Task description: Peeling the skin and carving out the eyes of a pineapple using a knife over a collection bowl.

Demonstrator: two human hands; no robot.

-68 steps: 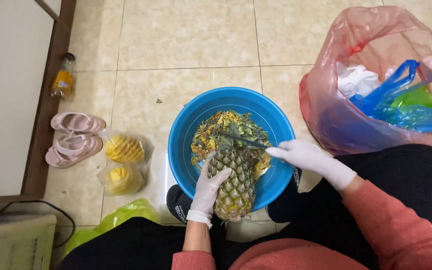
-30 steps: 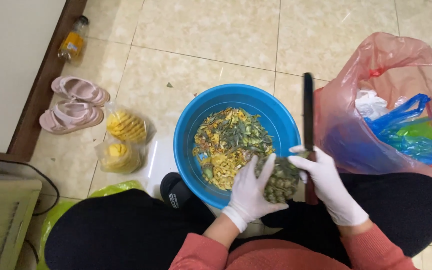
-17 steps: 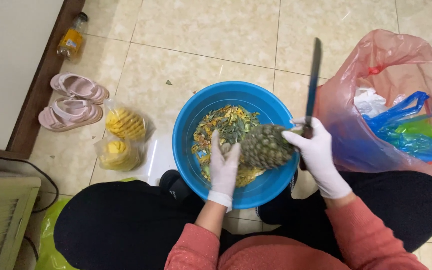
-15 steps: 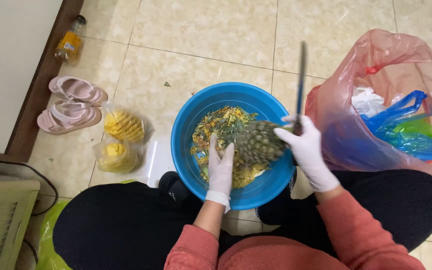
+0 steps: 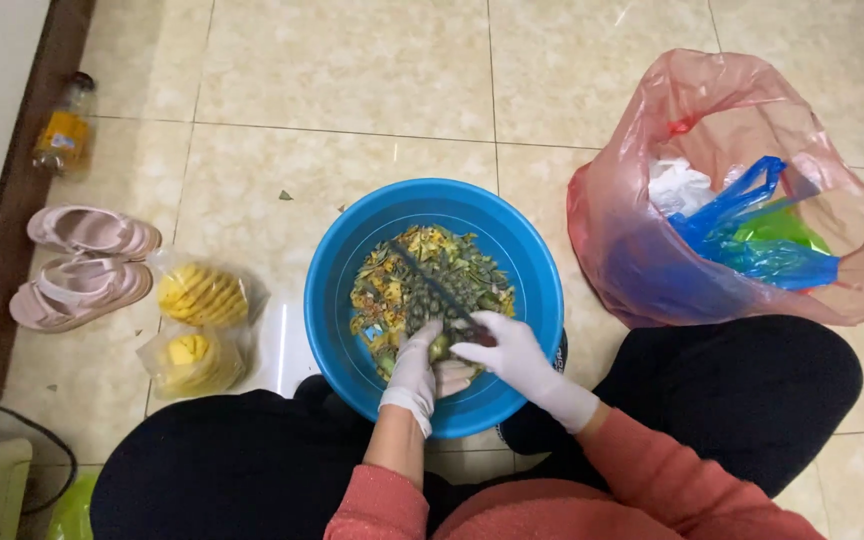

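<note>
Slicing rind: right hand [image 5: 508, 352] clenched on knife [image 5: 430, 287], left hand [image 5: 416, 368] grasping pineapple [image 5: 434, 300] over lower-centre blue basin [image 5: 527, 262]; next, rotate fruit

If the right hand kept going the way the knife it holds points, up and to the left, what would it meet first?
Most likely the pineapple in front of the right hand, then the peelings and the blue basin wall; depth is hard to judge.

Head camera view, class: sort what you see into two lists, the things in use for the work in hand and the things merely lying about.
In use:
left hand, on the pineapple
right hand, holding the knife
blue basin of peelings

Lying about:
pink sandals
two bagged peeled pineapples
bottle by the wall
pink plastic bag
</note>
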